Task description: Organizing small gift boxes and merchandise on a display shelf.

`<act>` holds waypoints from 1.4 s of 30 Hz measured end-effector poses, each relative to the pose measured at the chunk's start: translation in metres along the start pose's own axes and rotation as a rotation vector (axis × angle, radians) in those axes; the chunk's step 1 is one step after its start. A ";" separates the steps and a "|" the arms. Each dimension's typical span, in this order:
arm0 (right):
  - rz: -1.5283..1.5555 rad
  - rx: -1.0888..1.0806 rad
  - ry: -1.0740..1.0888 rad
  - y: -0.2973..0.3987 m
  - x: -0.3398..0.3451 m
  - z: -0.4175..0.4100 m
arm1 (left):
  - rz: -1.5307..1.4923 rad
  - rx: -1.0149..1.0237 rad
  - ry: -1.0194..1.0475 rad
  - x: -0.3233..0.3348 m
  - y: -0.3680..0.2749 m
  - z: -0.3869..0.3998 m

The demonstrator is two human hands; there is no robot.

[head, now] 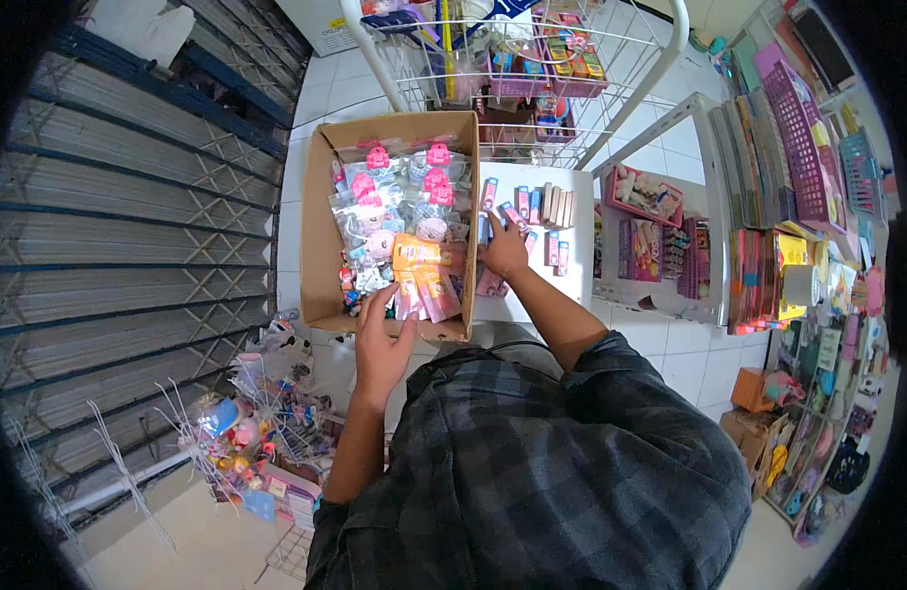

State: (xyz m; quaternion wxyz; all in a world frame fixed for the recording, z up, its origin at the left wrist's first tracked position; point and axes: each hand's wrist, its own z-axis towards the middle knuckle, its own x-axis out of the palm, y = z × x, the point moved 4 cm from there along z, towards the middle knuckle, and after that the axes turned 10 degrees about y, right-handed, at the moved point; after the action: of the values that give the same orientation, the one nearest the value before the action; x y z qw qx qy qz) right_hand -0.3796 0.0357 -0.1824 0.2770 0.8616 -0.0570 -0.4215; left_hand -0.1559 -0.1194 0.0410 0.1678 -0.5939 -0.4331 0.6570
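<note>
An open cardboard box (315, 243) stands before me, filled with clear packets with pink tags (377, 157), small figures and orange-and-pink packets (416, 253). My left hand (383, 339) rests over the box's near side with fingers spread, its fingertips by the pink packets. On the white tabletop (571, 295) to the right, my right hand (505, 247) reaches down among small pink and blue boxes (512, 214), fingers on or close to them; whether it grips one cannot be told. Several narrow brown boxes (557, 205) stand in a row beyond it.
A white wire rack (453, 74) with purple baskets stands beyond the box. Shelving (704, 214) with baskets and stacked books is at the right. A folding metal shutter (143, 221) lines the left. Bagged toys (239, 435) and a wire rack sit on the floor at lower left.
</note>
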 end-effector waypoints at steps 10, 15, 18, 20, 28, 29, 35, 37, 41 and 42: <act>-0.143 -0.186 -0.179 0.007 0.002 -0.013 | -0.031 0.026 0.075 -0.004 0.007 0.011; -0.110 -0.303 -0.106 0.010 -0.003 -0.023 | -0.013 0.031 0.101 -0.001 0.014 0.014; -0.108 -0.326 -0.080 0.013 -0.013 -0.031 | -0.023 0.047 0.106 0.000 0.010 0.016; -0.078 -0.334 -0.036 0.013 -0.023 -0.036 | -0.036 0.049 0.106 0.002 0.009 0.017; 1.154 -0.378 0.197 0.017 -0.108 -0.097 | -0.124 0.016 0.150 0.006 0.004 0.024; 1.221 -0.382 0.281 0.018 -0.116 -0.104 | -0.221 0.000 0.153 0.008 0.001 0.026; 1.483 -0.470 0.432 0.039 -0.136 -0.131 | -0.529 -0.032 0.328 0.026 -0.019 0.035; 1.301 -0.651 0.265 0.058 -0.137 -0.142 | -0.688 -0.064 0.408 0.035 -0.019 0.037; 0.818 -0.841 0.003 0.096 -0.118 -0.168 | -1.066 -0.187 0.452 0.049 -0.020 0.038; 0.698 -0.836 0.021 0.103 -0.116 -0.176 | -1.191 -0.253 0.377 0.046 -0.020 0.039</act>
State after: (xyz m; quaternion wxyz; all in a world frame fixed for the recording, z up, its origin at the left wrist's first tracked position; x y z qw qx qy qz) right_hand -0.3064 0.0634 0.0388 0.7201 0.6121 -0.1643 -0.2824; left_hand -0.2086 -0.0881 0.0242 0.5062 -0.3717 -0.7264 0.2790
